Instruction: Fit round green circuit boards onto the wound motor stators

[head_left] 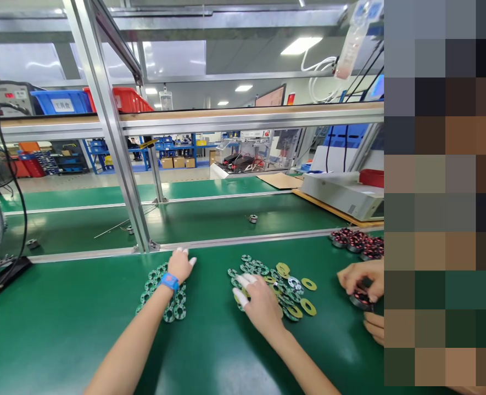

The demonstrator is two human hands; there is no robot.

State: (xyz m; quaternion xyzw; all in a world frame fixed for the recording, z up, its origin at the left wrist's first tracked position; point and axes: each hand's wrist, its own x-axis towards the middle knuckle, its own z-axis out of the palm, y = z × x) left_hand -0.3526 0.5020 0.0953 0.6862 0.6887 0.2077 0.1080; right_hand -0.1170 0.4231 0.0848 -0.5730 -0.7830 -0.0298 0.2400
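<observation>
My left hand (179, 267), with white fingertip covers and a blue wristband (169, 282), rests at the far end of rows of green ring-shaped circuit boards (149, 286). Its thumb stands apart from the fingers, and nothing shows in its grasp. My right hand (263, 307), also wearing white fingertip covers, lies over a loose pile of green ring-shaped boards (289, 293) with its fingers spread. Yellow rings (304, 281) and a whitish ring (295, 278) are mixed into the right side of that pile. My right palm hides part of it.
At right, another person's hand (364, 277) holds a copper-wound coil near several more coils (352, 240). A metal post (121, 137) and rail (234, 241) stand behind the green bench (210, 351). A grey machine (337, 192) sits beyond. Blurred blocks cover the far right.
</observation>
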